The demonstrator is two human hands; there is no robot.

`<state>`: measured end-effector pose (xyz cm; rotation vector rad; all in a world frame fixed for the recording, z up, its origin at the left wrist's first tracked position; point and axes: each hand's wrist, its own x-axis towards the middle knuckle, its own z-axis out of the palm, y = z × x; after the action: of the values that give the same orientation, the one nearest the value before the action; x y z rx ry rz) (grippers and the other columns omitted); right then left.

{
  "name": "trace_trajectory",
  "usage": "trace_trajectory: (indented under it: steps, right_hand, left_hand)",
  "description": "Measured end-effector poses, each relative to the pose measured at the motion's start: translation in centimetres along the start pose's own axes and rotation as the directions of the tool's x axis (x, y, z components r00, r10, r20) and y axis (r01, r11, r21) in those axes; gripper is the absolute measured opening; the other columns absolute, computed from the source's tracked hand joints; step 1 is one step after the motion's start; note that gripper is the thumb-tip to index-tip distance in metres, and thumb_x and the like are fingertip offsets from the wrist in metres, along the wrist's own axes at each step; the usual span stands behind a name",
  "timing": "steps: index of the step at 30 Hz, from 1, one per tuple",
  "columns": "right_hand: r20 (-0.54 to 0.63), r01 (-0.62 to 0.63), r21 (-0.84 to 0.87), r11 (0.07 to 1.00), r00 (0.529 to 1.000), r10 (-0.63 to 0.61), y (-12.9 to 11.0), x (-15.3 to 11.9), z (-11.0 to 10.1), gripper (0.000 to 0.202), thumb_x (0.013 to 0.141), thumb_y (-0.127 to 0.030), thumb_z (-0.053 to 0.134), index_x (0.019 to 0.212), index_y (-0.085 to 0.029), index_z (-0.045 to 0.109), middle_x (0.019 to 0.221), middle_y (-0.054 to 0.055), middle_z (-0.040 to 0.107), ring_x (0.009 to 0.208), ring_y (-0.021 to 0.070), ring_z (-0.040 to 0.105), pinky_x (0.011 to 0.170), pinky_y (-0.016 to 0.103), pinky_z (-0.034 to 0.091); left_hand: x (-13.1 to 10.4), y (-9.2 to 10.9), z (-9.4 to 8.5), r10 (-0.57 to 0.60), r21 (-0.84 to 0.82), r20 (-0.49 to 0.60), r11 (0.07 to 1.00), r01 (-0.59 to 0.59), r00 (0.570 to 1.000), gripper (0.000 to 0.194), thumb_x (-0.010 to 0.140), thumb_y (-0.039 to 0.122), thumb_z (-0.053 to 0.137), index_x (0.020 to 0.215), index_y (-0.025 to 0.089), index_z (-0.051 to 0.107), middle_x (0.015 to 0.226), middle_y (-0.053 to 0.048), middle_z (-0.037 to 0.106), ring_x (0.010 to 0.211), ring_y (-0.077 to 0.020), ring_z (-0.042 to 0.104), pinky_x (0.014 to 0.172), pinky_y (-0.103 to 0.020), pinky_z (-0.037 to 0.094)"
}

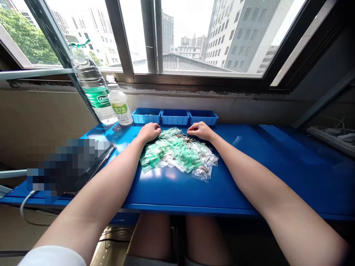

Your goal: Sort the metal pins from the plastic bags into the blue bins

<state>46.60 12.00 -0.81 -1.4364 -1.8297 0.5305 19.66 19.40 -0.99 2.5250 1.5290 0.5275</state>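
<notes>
A heap of small clear and green-tinted plastic bags (177, 153) lies on the blue table. At its far edge is a loose cluster of small screws or nails (186, 137); they are too small to tell which. My left hand (150, 132) rests at the heap's far left side with its fingers curled in, their tips largely hidden. On the opposite side, my right hand (200, 130) is closed, thumb and forefinger drawn together beside the loose metal pieces. Whether anything small is inside either hand does not show.
Three blue bins (175, 117) stand in a row behind the heap; the left one holds something dark. A white-capped bottle (120, 105) and a large water bottle (94, 88) stand back left. A dark, partly pixelated device (95, 166) lies left. The table (177, 195) ends before my lap.
</notes>
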Motion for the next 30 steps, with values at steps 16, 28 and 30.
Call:
trace_trajectory:
  steps: [16, 28, 30]
  right_hand:
    - [0.048, -0.110, -0.112, 0.988, 0.992, 0.116, -0.6, 0.3, 0.6, 0.005, 0.062, -0.022, 0.071, 0.059, -0.020, 0.075, 0.068, 0.004, 0.072, 0.070, 0.0204, 0.065, 0.061, 0.026, 0.047]
    - [0.111, -0.106, -0.188, 0.976, 0.986, 0.128, -1.1, 0.2, 0.5, 0.014, 0.068, -0.023, 0.067, 0.075, -0.015, 0.077, 0.075, 0.005, 0.073, 0.072, 0.0187, 0.064, 0.064, 0.025, 0.045]
    - [0.112, -0.092, -0.211, 0.973, 0.987, 0.117, -1.2, 0.2, 0.7, 0.014, 0.067, -0.022, 0.067, 0.075, -0.015, 0.077, 0.075, 0.005, 0.072, 0.070, 0.0176, 0.063, 0.064, 0.025, 0.045]
  left_hand:
    - [0.0, 0.0, -0.1, -0.006, 0.008, 0.005, 1.000, 0.006, 1.000, 0.038, 0.078, 0.036, 0.043, 0.099, 0.021, 0.071, 0.108, -0.008, 0.069, 0.098, -0.0258, 0.062, 0.084, -0.032, 0.049]
    - [0.0, 0.1, 0.0, -0.006, -0.005, 0.000, 1.000, 0.006, 1.000, 0.037, 0.077, 0.034, 0.044, 0.097, 0.021, 0.071, 0.105, -0.007, 0.070, 0.097, -0.0250, 0.063, 0.082, -0.031, 0.049]
    - [-0.1, 0.2, 0.0, -0.007, -0.006, -0.001, 1.000, 0.007, 1.000, 0.037, 0.077, 0.034, 0.044, 0.097, 0.021, 0.072, 0.106, -0.007, 0.070, 0.098, -0.0253, 0.063, 0.083, -0.031, 0.049]
